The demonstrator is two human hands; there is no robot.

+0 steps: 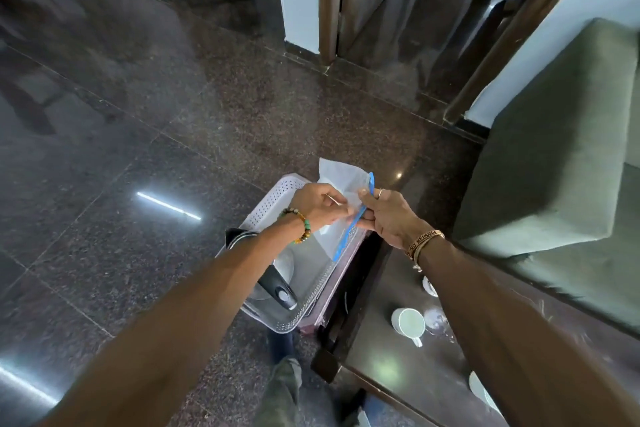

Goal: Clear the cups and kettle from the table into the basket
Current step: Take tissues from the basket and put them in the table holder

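Floor: dark speckled polished stone floor (pixel 138 114), with strips of light reflected in it.
Basket: white perforated plastic basket (pixel 273 198), set low just left of the bench, below both hands.
Kettle: steel kettle with a black handle (pixel 280 288), inside the basket at its near end, partly hidden by the left forearm.
Left hand: left hand (pixel 317 206) (beaded bracelet on the wrist), fingers curled, pinching the bag's left edge.
Bag: clear plastic bag with a blue zip strip (pixel 341 184), held up between the two hands over the basket's far end.
Right hand: right hand (pixel 384 215), thumb and fingers clamped on the blue strip; gold-coloured bangle at the wrist.
Bench: dark glossy brown bench (pixel 391 374), right of the basket.
Cup: white ceramic cup (pixel 408 322), on its side on the bench, a clear glass item just beside it, too blurred to name.
Seat: grey-green upholstered seat (pixel 554 166), along the bench's right side.
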